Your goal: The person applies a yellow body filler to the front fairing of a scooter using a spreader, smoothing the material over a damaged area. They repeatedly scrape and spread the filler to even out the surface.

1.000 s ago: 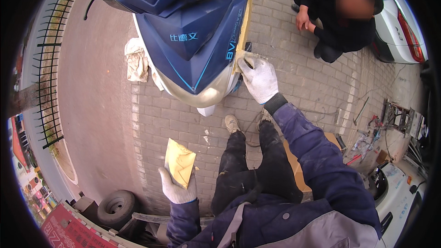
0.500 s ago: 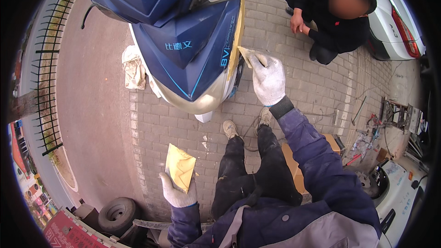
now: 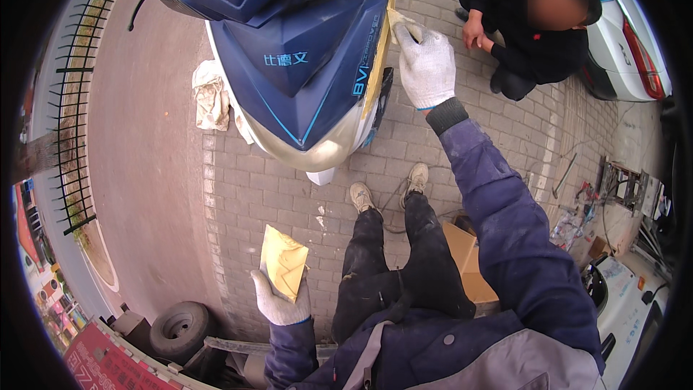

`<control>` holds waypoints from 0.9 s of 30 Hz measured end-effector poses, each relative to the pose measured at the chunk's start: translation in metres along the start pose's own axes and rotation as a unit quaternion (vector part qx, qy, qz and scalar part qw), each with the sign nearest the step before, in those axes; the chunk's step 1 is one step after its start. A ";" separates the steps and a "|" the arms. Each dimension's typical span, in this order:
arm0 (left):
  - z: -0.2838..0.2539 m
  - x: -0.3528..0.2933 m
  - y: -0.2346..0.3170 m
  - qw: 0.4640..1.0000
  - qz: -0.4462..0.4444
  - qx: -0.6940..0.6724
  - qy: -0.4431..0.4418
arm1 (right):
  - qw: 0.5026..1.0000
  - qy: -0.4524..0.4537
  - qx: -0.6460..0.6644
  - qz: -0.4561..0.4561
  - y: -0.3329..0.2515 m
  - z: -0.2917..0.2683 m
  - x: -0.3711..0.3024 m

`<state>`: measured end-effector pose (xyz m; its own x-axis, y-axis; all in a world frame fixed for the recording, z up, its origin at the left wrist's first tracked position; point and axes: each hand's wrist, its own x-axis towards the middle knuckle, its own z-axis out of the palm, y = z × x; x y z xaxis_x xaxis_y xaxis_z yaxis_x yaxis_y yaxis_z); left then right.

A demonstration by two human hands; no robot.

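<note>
A dark blue scooter with a silver lower nose stands in front of me. Along its right edge runs a yellow, putty-like strip. My right hand, in a white work glove, pinches a thin yellowish flat piece, perhaps a spreader, at the upper part of that strip. Fingers partly hide the piece. Low on the left, my gloved left hand holds a flat yellow sheet upright, thumb on its left side; its surface looks creased or smeared.
A person in black crouches at the far right by a white car. A dirty cloth lies left of the scooter. Nearer are a loose tire, a cardboard box and scattered scraps. A black fence borders the left.
My right hand has moved farther up along the scooter's yellow edge with the flat piece. The left hand and its yellow sheet stay almost in place. The whole view has shifted slightly.
</note>
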<state>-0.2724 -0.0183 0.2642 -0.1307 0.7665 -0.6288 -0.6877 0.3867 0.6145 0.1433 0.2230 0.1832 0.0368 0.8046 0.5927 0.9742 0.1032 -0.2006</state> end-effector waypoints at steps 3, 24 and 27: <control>0.000 0.001 0.000 1.000 -0.010 0.023 -0.015 | 1.000 -0.024 0.018 -0.001 -0.011 0.002 -0.021; 0.009 0.002 0.002 0.998 -0.015 0.042 0.042 | 0.972 -0.177 0.148 0.054 -0.075 0.000 -0.158; 0.016 0.001 0.001 0.989 0.019 0.135 0.062 | 0.961 -0.177 0.182 0.111 -0.081 -0.015 -0.172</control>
<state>-0.2620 -0.0095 0.2718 -0.2497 0.7208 -0.6465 -0.4678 0.4948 0.7324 0.0619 0.0674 0.1096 0.0938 0.9723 0.2139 0.8061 0.0519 -0.5894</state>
